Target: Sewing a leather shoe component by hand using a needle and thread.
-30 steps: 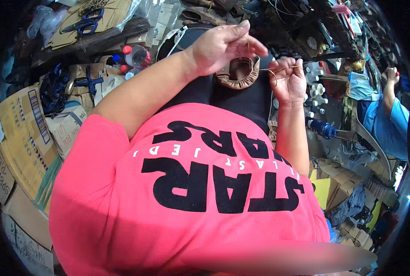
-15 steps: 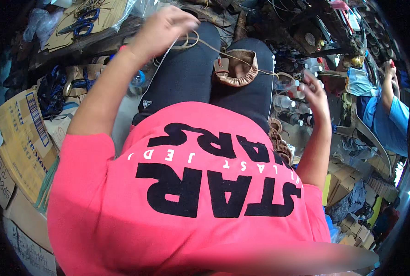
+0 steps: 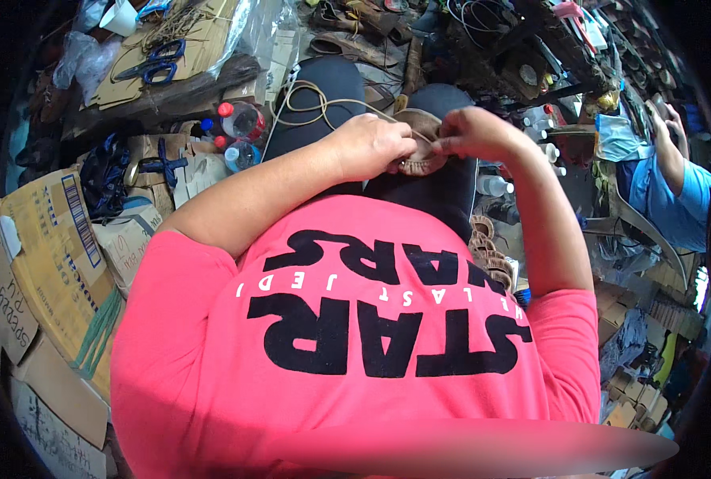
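Note:
On my right thigh rests a brown leather moccasin (image 3: 425, 165) with a gathered, stitched toe. My left hand (image 3: 375, 148) is closed with its fingertips at the left edge of the moccasin. From the right, my right hand (image 3: 477, 134) pinches a thin tan cord (image 3: 322, 102) over the moccasin's opening. The cord runs back across the top of my left hand and lies in loose loops over my left thigh. Both hands partly hide the moccasin.
Dark blue scissors (image 3: 157, 64) lie on cardboard at the upper left. Plastic bottles (image 3: 242, 121) stand beside my left leg, others (image 3: 495, 186) beside my right. Several gathered leather pieces (image 3: 489, 247) lie by my right hip. Another person's arm (image 3: 673, 148) shows at the far right.
Both hands, raised and wide apart before, have come together at the moccasin. The cord, stretched between them earlier, now hangs in slack loops on the left thigh.

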